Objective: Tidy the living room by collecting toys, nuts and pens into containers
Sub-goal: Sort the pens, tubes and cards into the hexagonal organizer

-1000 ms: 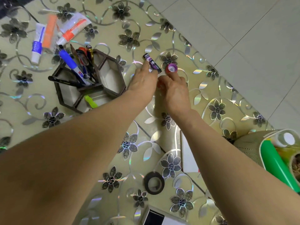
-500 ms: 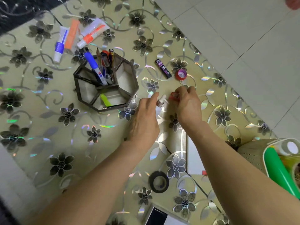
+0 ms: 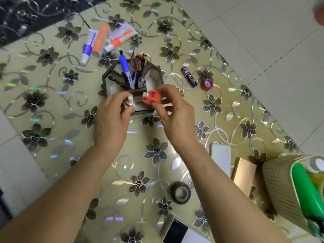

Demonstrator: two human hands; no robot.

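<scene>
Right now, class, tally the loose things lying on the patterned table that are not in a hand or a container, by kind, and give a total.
Tubes: 3
Tape rolls: 2
Purple stick: 1
Total: 6

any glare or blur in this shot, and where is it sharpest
Head view: rainbow glints and bright glare patches scatter over the reflective floral table cover; the green bottle and basket at the right edge smear with motion blur; the small red item in the right hand is slightly soft; the hexagonal pen holder looks sharpest; straight floor lines bow from wide-angle distortion.
</scene>
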